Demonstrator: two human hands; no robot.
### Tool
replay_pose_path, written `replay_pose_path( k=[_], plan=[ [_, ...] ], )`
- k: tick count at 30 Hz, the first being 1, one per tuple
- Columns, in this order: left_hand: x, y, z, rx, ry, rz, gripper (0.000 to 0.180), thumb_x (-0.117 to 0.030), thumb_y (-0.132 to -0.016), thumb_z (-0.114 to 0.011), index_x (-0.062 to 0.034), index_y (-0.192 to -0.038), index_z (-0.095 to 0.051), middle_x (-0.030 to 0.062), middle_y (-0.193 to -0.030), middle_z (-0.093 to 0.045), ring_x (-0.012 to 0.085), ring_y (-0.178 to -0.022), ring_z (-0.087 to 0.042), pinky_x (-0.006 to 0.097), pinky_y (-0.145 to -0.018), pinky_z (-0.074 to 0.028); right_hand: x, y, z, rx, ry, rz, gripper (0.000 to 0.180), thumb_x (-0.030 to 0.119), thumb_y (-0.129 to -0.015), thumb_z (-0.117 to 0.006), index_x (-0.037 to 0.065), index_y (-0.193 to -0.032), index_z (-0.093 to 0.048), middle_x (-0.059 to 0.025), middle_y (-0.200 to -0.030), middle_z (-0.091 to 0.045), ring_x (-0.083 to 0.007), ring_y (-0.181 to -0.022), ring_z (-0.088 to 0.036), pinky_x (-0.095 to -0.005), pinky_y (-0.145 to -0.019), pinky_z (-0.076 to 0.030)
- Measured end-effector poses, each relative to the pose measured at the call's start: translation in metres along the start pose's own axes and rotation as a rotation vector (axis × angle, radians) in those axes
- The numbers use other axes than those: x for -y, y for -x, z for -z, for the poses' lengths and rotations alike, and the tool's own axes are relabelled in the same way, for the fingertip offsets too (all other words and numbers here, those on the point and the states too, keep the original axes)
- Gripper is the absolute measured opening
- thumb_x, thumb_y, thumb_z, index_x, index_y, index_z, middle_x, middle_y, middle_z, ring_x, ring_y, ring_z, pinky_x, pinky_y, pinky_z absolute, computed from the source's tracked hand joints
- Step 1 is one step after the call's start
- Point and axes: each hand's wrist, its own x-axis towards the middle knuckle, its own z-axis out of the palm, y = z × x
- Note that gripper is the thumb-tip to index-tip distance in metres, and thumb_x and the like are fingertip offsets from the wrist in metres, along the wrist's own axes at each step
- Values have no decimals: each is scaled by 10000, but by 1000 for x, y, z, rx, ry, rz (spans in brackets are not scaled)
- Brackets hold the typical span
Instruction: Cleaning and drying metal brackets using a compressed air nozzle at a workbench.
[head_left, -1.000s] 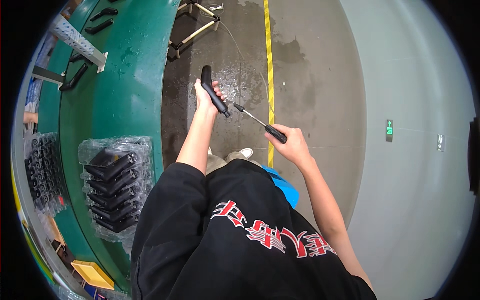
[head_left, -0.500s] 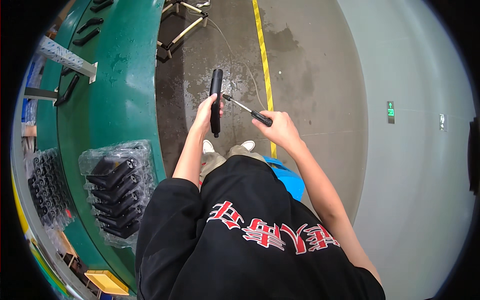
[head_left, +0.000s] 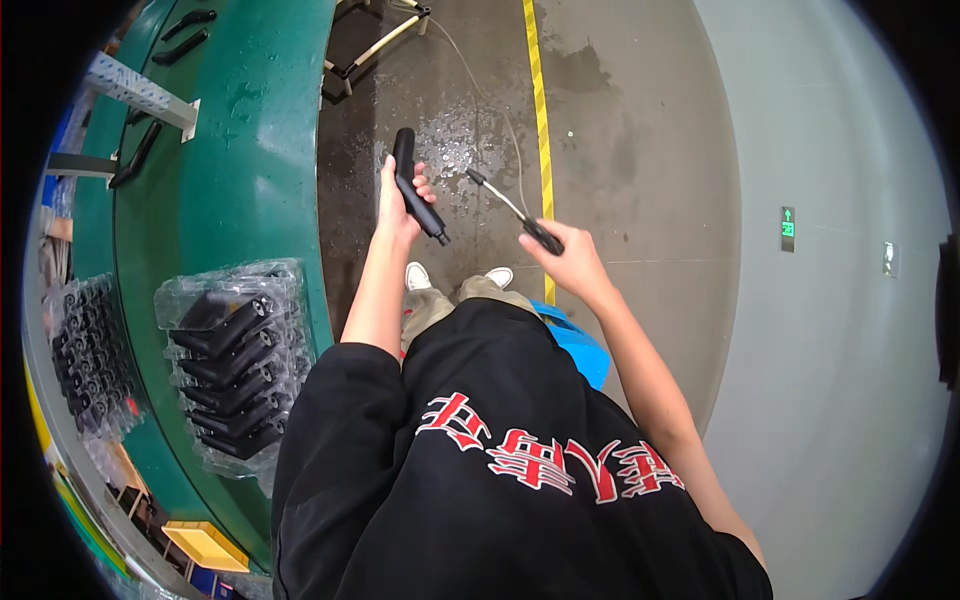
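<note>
My left hand [head_left: 395, 212] is closed around a bent black tube [head_left: 404, 150], its narrow fitting pointing down and toward me. My right hand [head_left: 572, 260] grips a tool with a black handle, a thin metal shaft and a thicker black tip [head_left: 506, 202]. The tip is apart from the tube, to its right. Both hands are above the floor, to the right of the green bench. A clear plastic tray [head_left: 185, 300] on that bench holds several bent black parts [head_left: 238, 375] of similar shape.
The green workbench [head_left: 270, 180] runs along my left, with a post [head_left: 145, 92] and more black tubes [head_left: 180, 47]. A second plastic tray and a yellow bin [head_left: 205, 547] are lower left. A blue container [head_left: 578, 350] stands by my right side. A pipe frame [head_left: 385, 42] and cable are ahead.
The left hand has turned the tube, so its bend now shows, and moved slightly left. The tool's tip has drawn away from the tube to the right.
</note>
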Motion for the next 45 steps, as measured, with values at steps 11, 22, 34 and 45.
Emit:
replay_pose_path(
  k=[11,22,34,45],
  plan=[
    [-22,-25,-11,2,486,117,390,-425,-951,-583,-37,-990,-560,-7,-672,-517,93,-548,-491,246,-526,-447,-7,50,1,109,-50,105,220,161,-828,-708,26,-1001,-688,-65,-748,-682,-212,-606,-565,-326,-603,-459],
    [-2,-25,-24,-100,505,155,372,-416,-939,-580,-46,-947,-540,-5,-664,-509,93,-535,-484,248,-515,-446,-12,55,-8,-3,-46,154,198,151,-811,-705,53,-983,-699,-66,-755,-703,-259,-598,-605,-344,-592,-477],
    [-2,-22,-30,-131,400,88,343,-399,-940,-564,-56,-943,-546,-7,-656,-499,85,-529,-474,243,-504,-436,-14,57,-8,-3,67,64,202,214,-811,-712,94,-974,-714,-54,-679,-686,-281,-562,-613,-366,-551,-479],
    [3,-23,-28,-122,481,125,348,-391,-938,-558,-43,-956,-545,-10,-655,-496,86,-532,-474,240,-514,-441,-18,57,-9,-33,12,173,182,150,-817,-695,63,-977,-698,-72,-769,-709,-279,-636,-636,-354,-600,-488]
  ],
)
